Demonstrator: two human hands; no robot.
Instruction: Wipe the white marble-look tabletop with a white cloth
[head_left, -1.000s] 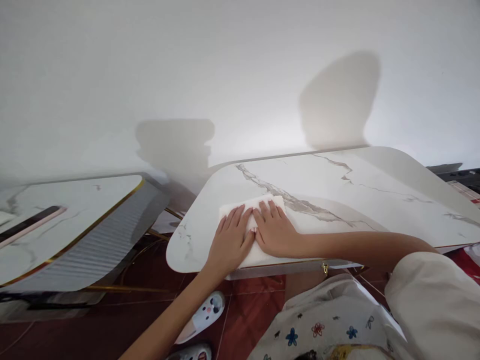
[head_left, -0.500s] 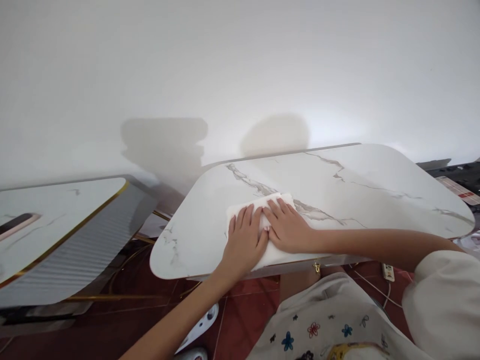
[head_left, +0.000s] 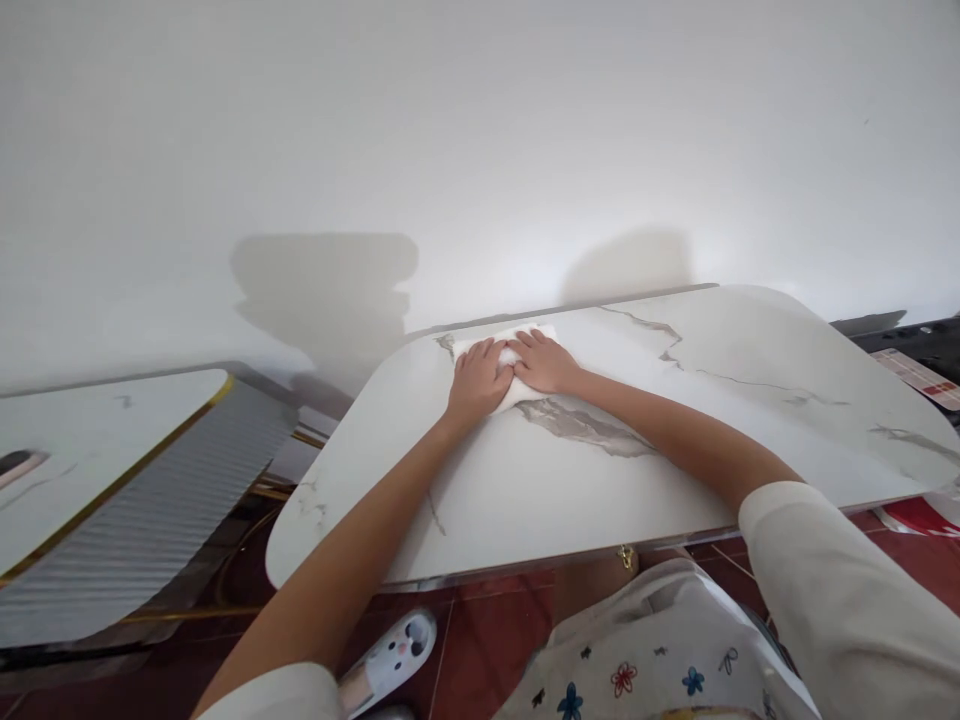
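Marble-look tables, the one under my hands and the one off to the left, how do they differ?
The middle table bears a white cloth under the left hand and right hand; the left table bears a dark, pink-edged object. The middle table shows a bold grey-brown vein, the left table only faint marks. Both tops are white and marble-look.

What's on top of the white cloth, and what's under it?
Left hand and right hand lie on the white cloth. Marble-patterned tabletop is beneath; the covered patch can't be seen.
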